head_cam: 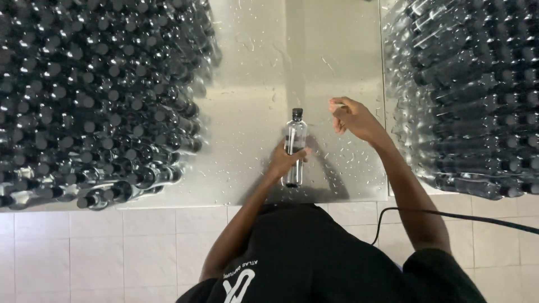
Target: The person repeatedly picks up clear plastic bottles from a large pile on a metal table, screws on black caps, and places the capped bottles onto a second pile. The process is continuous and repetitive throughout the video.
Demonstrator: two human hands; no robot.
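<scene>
Left hand [285, 161] wraps its fingers around the middle of a clear plastic bottle [295, 147] with a black cap, which stands on the wet steel table [252, 84] near its front edge. Right hand [351, 118] hovers just beside the bottle's cap, loosely curled and holding nothing. Water droplets speckle the metal around both. Upright black-capped bottles [90, 101] crowd the table's left side; more bottles lying on their sides [471, 95] are stacked at the right. Below the table lies a pale tiled floor [112, 252], crossed by a black cable [449, 216].
</scene>
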